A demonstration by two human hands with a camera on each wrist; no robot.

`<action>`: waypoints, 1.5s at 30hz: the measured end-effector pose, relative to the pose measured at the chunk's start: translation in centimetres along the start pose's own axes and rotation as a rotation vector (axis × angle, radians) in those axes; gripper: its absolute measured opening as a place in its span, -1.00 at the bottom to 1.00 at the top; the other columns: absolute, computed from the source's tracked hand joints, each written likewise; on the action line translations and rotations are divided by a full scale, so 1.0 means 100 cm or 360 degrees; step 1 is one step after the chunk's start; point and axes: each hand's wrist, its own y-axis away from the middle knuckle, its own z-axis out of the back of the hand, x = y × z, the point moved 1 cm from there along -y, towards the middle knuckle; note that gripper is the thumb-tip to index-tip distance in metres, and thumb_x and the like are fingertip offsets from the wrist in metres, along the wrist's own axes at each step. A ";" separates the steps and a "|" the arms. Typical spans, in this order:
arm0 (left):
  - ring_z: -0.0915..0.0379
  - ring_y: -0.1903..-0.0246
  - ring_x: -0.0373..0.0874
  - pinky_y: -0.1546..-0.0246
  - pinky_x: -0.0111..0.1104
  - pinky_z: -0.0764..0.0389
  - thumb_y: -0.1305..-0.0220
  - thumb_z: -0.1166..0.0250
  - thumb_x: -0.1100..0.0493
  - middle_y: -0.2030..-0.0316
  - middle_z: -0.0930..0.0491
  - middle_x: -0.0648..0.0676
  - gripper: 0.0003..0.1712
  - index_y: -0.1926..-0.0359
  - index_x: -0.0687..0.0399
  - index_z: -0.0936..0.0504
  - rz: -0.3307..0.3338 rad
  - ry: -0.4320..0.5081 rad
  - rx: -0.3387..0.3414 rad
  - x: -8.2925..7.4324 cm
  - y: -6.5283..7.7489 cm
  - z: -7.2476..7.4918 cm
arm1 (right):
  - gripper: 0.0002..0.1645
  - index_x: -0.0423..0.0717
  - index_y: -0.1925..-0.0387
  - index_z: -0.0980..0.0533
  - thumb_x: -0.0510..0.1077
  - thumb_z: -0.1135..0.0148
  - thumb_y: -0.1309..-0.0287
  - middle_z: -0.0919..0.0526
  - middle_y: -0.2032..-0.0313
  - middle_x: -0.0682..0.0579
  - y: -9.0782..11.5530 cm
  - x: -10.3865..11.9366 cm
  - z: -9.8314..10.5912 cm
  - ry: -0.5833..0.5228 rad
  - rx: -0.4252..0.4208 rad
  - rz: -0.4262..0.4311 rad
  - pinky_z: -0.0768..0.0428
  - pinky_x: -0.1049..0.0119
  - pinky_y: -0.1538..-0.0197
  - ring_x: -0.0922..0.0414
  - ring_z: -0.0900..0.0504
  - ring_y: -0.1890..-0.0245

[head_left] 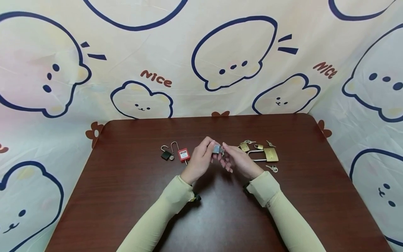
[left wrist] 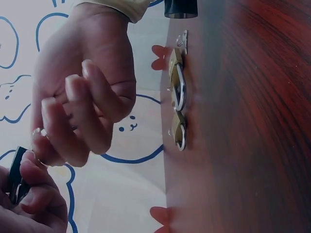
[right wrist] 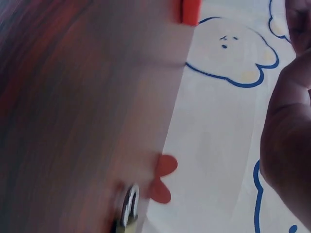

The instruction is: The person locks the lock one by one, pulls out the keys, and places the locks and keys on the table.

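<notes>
My left hand (head_left: 199, 157) holds a small grey-blue padlock (head_left: 216, 149) above the middle of the table. In the left wrist view that padlock (left wrist: 17, 170) looks dark, between the thumb and fingers. Close beside it my right hand (head_left: 244, 161) pinches a small key (head_left: 222, 152) at its fingertips; the other fingers curl loosely beneath. Whether the key touches the lock is hidden by the fingers. In the right wrist view only part of the right hand (right wrist: 289, 141) appears, at the right edge.
To the left lie a red padlock (head_left: 184, 155), a small dark padlock (head_left: 165, 155) and another with a long shackle (head_left: 172, 157). On the right are a large brass padlock (head_left: 271, 154), smaller brass padlocks (head_left: 259, 147) and several keys (head_left: 273, 168), all on the brown table (head_left: 126, 210).
</notes>
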 end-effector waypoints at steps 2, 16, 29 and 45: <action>-0.44 0.55 0.08 0.57 -0.42 -0.49 -0.57 0.12 0.00 0.46 -0.54 0.28 -0.68 0.12 0.09 -0.48 -0.0003 0.0006 0.0007 0.000 0.001 0.000 | -0.42 -0.14 0.40 -0.47 0.16 0.27 -0.53 -0.59 0.52 0.13 0.000 0.001 -0.002 -0.0110 0.0046 -0.0015 -0.37 0.47 0.70 0.22 -0.38 0.68; -0.48 0.52 -0.03 0.53 -0.36 -0.53 -0.57 0.09 0.04 0.45 -0.59 0.21 -0.71 0.10 0.10 -0.49 -0.0208 -0.0178 -0.0025 -0.001 0.003 0.004 | -0.55 -0.15 0.29 -0.46 0.04 0.24 -0.53 -0.37 0.60 0.19 0.005 0.011 -0.015 -0.0454 0.0083 -0.0179 -0.40 0.43 0.63 0.23 -0.28 0.62; -0.53 0.46 -0.03 0.47 -0.34 -0.57 -0.56 0.08 0.08 0.44 -0.59 0.14 -0.74 0.15 0.11 -0.48 -0.0265 -0.0222 -0.0067 -0.001 0.005 0.002 | -0.47 -0.09 0.53 -0.31 0.13 0.19 -0.52 -0.22 0.72 0.21 0.006 0.009 -0.028 -0.0223 -0.0181 -0.0059 -0.37 0.42 0.68 0.24 -0.23 0.75; -0.53 0.47 -0.07 0.46 -0.28 -0.61 -0.55 0.05 0.12 0.40 -0.62 0.10 -0.77 0.15 0.11 -0.51 -0.0371 -0.0268 -0.0112 -0.002 0.007 0.001 | -0.42 -0.02 0.60 -0.24 0.22 0.22 -0.49 -0.12 0.76 0.21 0.014 0.012 -0.023 -0.0504 0.0138 -0.0282 -0.27 0.39 0.64 0.26 -0.20 0.75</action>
